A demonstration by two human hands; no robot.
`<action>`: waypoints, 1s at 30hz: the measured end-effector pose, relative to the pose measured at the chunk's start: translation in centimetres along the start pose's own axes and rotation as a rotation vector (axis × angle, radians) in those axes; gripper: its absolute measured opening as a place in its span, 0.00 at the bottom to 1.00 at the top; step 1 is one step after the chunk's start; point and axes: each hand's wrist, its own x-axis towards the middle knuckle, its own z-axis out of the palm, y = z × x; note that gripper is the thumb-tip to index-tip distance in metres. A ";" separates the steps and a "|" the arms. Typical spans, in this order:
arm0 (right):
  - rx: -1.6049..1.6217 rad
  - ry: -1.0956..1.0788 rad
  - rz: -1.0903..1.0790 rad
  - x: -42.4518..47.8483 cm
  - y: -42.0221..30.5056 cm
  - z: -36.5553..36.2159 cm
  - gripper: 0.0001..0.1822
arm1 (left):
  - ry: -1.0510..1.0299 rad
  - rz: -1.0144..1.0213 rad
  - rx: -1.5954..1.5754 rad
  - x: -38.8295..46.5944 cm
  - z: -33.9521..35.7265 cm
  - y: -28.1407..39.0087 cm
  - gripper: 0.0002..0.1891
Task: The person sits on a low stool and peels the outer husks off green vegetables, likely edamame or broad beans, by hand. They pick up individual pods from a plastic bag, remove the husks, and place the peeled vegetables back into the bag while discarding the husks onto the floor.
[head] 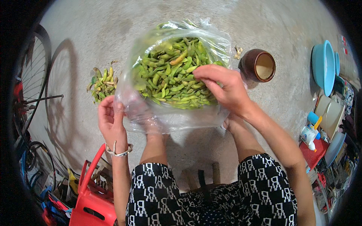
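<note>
A clear plastic bag (181,120) lies in front of me, its mouth spread wide around a heap of green soybean pods (172,73). Some pods are yellowed or brown. My left hand (113,121) grips the bag's left edge between thumb and curled fingers. Over the right part of the heap, my right hand (226,84) has thumb and fingertips close together near a light green pod; whether they pinch anything is hidden. Just beyond my left hand, a small pile of yellowish and brown pods (104,83) rests on the concrete floor.
A brown glazed pot (258,66) stands right of the bag, beside a few dry scraps (238,52). At left are a bicycle wheel (35,70) and a red plastic chair (93,209). Blue basins (323,67) and a white bottle (308,135) line the right side.
</note>
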 end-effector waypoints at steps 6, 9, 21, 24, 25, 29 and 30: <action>0.849 0.038 0.439 -0.3 -1.4 1.1 0.12 | 0.047 0.576 0.341 -1.6 3.5 6.6 0.13; 0.949 0.012 0.497 -0.8 -1.9 0.4 0.13 | -0.166 0.719 0.410 -1.6 5.4 8.0 0.10; 1.075 -0.027 0.533 -1.7 -1.2 0.7 0.14 | -0.533 -0.202 -0.148 -2.3 10.2 5.2 0.05; 1.114 -0.015 0.595 -1.3 -2.4 0.4 0.16 | -0.520 -0.245 -0.177 -2.2 10.2 4.9 0.05; 1.134 0.001 0.585 -1.2 -2.4 0.4 0.17 | -0.511 -0.300 -0.219 -2.0 10.1 4.6 0.05; 1.128 0.109 0.513 -1.4 -1.8 -0.4 0.20 | -0.452 -0.495 -0.297 -1.5 9.4 4.1 0.03; 1.070 0.145 0.544 -1.2 -2.2 -0.7 0.20 | -0.438 -0.521 -0.299 -1.5 9.2 4.1 0.03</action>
